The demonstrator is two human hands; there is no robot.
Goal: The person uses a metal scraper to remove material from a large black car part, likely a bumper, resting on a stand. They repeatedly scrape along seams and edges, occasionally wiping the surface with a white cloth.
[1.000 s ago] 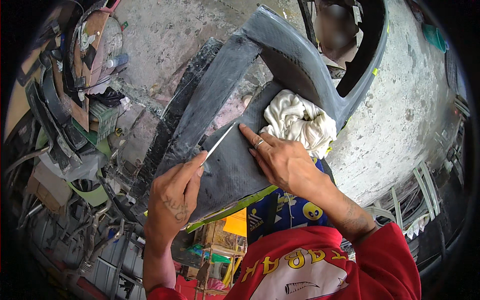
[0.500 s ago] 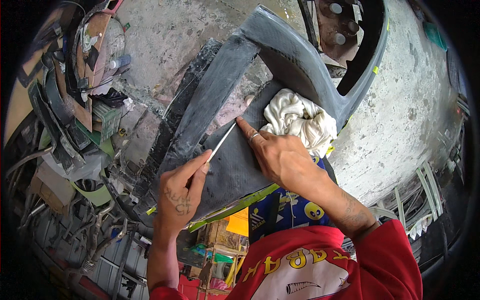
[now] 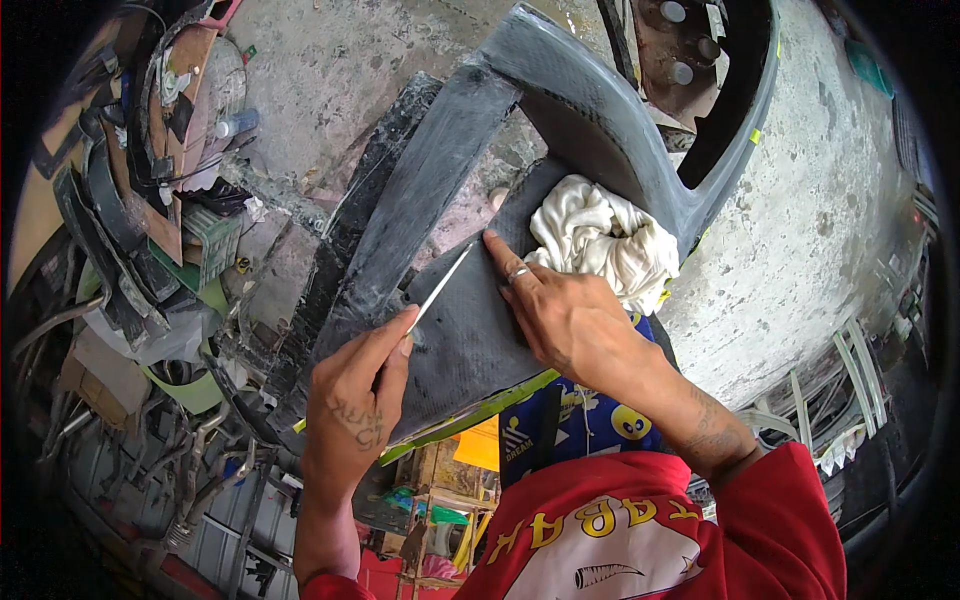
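My left hand [image 3: 355, 405] pinches a thin white stick [image 3: 442, 287] between thumb and fingers. The stick slants up and away over a large dark grey panel [image 3: 470, 345], its far tip near the edge of a gap in it. Just right of that tip, my right hand [image 3: 570, 320] rests on the panel with its index finger stretched out; its other fingers are partly hidden beneath. It wears a ring and holds nothing that shows. Beyond my right hand, a crumpled white cloth [image 3: 600, 235] lies on the panel, close to the knuckles.
The panel is part of a large curved grey frame [image 3: 420, 180] with scuffed, dusty surfaces, perhaps a vehicle body part. Yellow-green tape [image 3: 470, 415] runs along its near edge. Scrap parts [image 3: 110, 240] and bent pipes [image 3: 205, 450] crowd the left. Concrete floor [image 3: 760, 270] extends to the right.
My right index fingertip has shifted slightly right, away from the stick's tip. My left hand has moved slightly left and nearer, still holding the stick. The cloth and panel look nearly unmoved.
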